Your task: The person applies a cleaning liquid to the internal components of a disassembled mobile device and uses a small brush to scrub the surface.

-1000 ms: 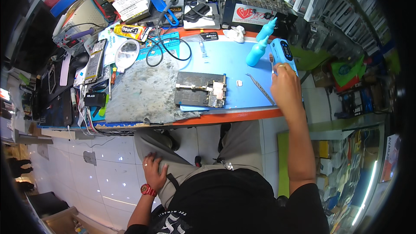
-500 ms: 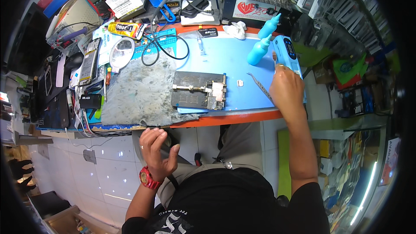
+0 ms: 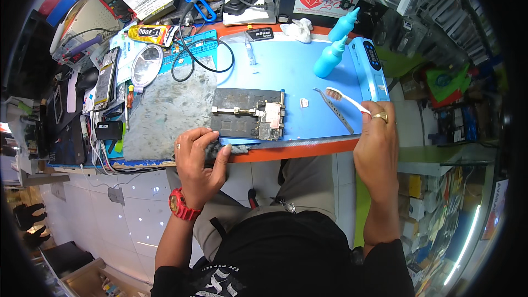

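My right hand (image 3: 377, 146) grips the end of a toothbrush (image 3: 350, 101) with a white handle and brownish bristles, over the right side of the blue mat. Beneath it lie curved-tip metal tweezers (image 3: 336, 113). A small pale square piece (image 3: 304, 103) rests left of them. Nearer the middle, a flat black holder (image 3: 232, 99) carries a small circuit board (image 3: 271, 115) at its right end. By the holder's lower left corner, my left hand (image 3: 198, 159) is open, thumb apart from the fingers, at the bench's front edge; whether the fingertips touch the holder, I cannot tell.
Two light-blue squeeze bottles (image 3: 330, 59) stand at the back right, beside a blue device with a display (image 3: 371, 63). A black cable (image 3: 230, 58) loops over the mat. Leftward are a stained grey cloth (image 3: 159, 118), a magnifying glass (image 3: 146, 67) and a screwdriver (image 3: 130, 99).
My right hand has come nearer with the toothbrush, whose bristles now point left over the mat. My left hand has risen from below the bench edge to the holder's corner.
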Demonstrator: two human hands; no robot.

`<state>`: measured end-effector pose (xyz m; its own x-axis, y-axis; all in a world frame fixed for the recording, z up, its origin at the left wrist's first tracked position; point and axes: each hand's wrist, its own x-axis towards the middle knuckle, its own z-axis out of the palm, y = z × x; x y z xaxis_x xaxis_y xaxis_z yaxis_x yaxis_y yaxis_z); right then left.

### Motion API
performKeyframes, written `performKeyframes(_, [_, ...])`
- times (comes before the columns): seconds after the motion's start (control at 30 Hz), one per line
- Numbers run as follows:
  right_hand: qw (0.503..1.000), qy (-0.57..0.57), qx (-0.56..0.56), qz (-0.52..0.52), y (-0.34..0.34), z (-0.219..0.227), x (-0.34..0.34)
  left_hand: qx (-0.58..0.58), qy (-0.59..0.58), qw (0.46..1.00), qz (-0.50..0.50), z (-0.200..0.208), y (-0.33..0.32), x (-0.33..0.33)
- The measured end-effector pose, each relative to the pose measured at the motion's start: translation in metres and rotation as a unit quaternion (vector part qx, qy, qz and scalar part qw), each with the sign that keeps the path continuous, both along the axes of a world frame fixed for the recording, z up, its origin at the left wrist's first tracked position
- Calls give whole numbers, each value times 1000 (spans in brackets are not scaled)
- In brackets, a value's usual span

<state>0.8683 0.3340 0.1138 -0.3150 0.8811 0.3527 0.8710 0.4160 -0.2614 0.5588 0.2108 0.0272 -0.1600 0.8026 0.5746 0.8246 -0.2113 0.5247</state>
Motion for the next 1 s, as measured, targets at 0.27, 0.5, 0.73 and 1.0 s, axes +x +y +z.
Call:
performKeyframes(0.27, [981,172,-78,39,-20,-14,3,-23,0,1000,11,4,1,1])
performKeyframes(0.5, [956,237,-122,124,-41,-27,-7,-31,-6,999,18,8,7,-1])
performKeyframes(0.73, [903,290,-299,102,-53,-34,-39,-26,-20,999,26,8,9,-1])
performKeyframes(1.0, [919,281,-246,123,-59,-55,-51,-21,-16,998,51,11,14,6])
